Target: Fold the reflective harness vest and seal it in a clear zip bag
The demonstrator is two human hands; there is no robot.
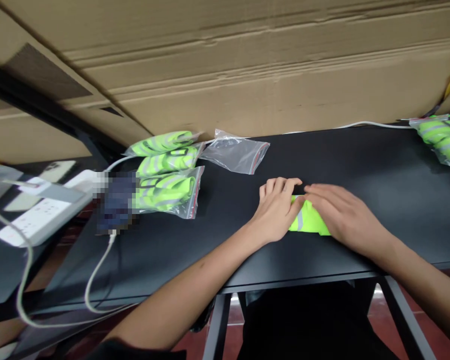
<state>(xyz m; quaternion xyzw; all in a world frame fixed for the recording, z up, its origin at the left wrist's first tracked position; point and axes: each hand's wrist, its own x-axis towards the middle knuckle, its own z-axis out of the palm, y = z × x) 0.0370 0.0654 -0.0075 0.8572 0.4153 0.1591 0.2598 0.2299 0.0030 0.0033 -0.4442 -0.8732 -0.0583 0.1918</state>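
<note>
A folded neon yellow-green safety vest [308,219] with a grey reflective stripe lies on the black table [363,155], partly hidden under my hands. My left hand [277,210] grips its left end, with the fingers curled over the far side. My right hand [341,215] lies over its right end, fingers spread and pressing down. Both hands touch each other's fingertips nearly at the far edge. Several vests sealed in clear zip bags [167,172] lie to the left, and an empty clear zip bag [235,154] lies beside them.
More bagged neon vests [440,140] lie at the far right table corner. A white power strip [41,215] and a pixelated dark object [116,202] sit at left, with white cables [97,280] trailing off the table edge. A large cardboard sheet [225,65] stands behind the table.
</note>
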